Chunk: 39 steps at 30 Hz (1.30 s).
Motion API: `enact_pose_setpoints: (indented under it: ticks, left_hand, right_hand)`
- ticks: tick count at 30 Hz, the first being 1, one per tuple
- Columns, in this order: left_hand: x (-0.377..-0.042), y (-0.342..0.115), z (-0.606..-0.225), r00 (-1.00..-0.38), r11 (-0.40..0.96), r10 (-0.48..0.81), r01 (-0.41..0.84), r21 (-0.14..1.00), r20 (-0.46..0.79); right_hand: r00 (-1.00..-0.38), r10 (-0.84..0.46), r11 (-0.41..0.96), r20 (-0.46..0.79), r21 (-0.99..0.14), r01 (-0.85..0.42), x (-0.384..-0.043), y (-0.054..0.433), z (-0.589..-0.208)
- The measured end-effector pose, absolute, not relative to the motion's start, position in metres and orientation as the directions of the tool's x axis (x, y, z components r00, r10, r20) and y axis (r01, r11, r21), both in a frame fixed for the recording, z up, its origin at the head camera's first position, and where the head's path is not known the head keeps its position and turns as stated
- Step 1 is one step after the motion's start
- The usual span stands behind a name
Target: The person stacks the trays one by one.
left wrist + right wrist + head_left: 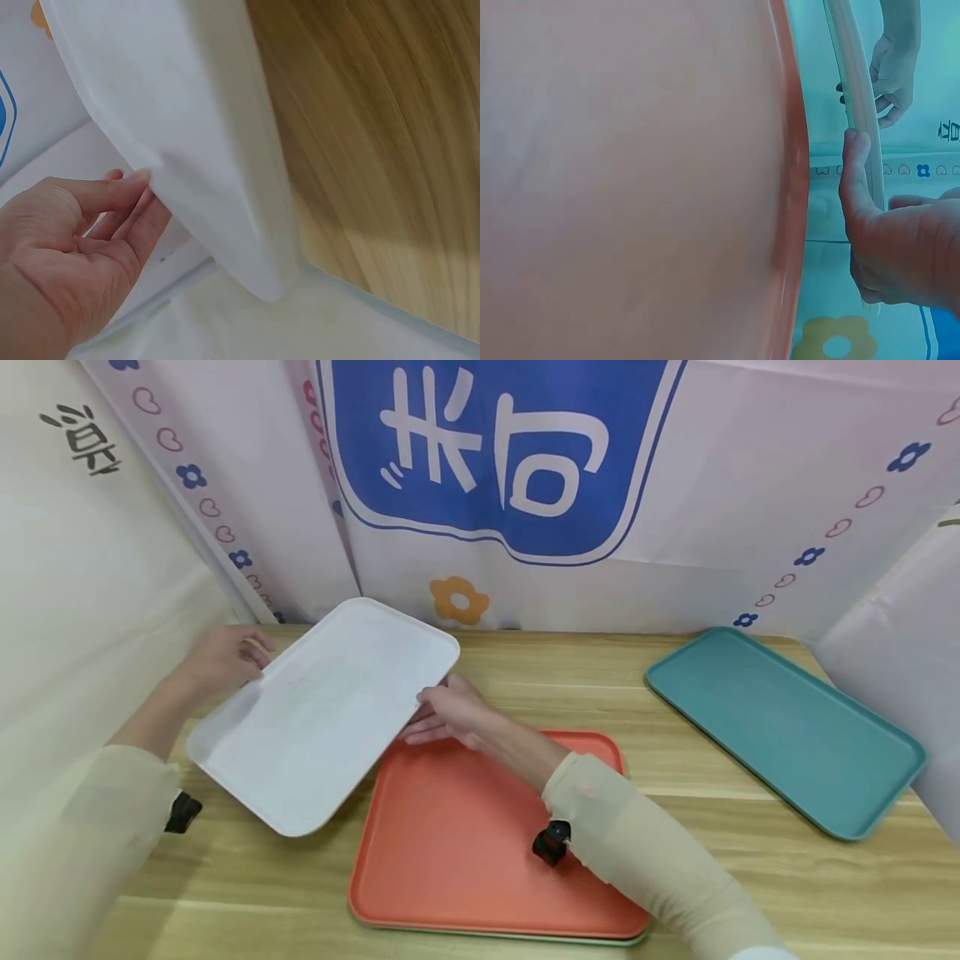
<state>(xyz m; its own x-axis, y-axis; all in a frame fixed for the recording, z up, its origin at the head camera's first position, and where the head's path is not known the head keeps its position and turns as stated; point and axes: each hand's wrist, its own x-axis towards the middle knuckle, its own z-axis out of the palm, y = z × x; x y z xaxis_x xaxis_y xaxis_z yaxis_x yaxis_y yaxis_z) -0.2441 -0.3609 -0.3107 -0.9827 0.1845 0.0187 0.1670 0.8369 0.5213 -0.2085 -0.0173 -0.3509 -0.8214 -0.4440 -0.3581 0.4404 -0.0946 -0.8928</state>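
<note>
White tray (322, 718) first: we find it at the left of the table (690, 785), held tilted, its inner face mostly towards the head camera, its lower right edge overlapping the view of the orange-red tray. Whether any of its rim touches the table, we cannot tell. Left hand (225, 656): grip narrow, thumb and fingers pinching the tray's left edge, seen best from the left wrist. Right hand (453, 714): grip holding the opposite edge, thumb on the near side of the rim, fingers behind and below it; the right wrist view shows the tray nearly edge-on between the two hands. Just beside it we note the orange-red tray (450, 835), flat, with a thin pale green rim (600, 941) showing beneath its near edge. The right forearm crosses above this tray. Both arms wear cream sleeves (652, 852), a small black device (552, 843) at each wrist. Well apart, at the right, we see a teal tray (787, 731) lying slantwise on the wood-grained table. Behind the table hangs a whitish cloth (720, 510), printed with a blue panel (483, 514) bearing white characters, an orange flower (476, 606) below it, and slanting rows of hearts and blue flowers.
</note>
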Motion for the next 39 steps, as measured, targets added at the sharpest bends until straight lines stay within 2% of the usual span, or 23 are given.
enact_pose_setpoints:
  ticks: [17, 26, 39]
  left_hand:
    - [-0.247, -0.332, -0.304, -0.975, 0.844, 0.221, 0.188, 0.503, -0.005]
    - [-0.248, -0.325, -0.306, -0.971, 0.813, 0.239, 0.207, 0.544, 0.014]
    - [-0.236, -0.339, -0.322, -0.973, 0.768, 0.223, 0.136, 0.625, -0.063]
  right_hand:
    - [-0.848, -0.405, -0.099, -0.341, -0.906, 0.411, -0.206, 0.007, -0.353]
    - [-0.873, -0.376, -0.12, -0.311, -0.918, 0.378, -0.203, 0.015, -0.352]
    - [-0.898, -0.32, -0.149, -0.302, -0.92, 0.363, -0.207, 0.029, -0.352]
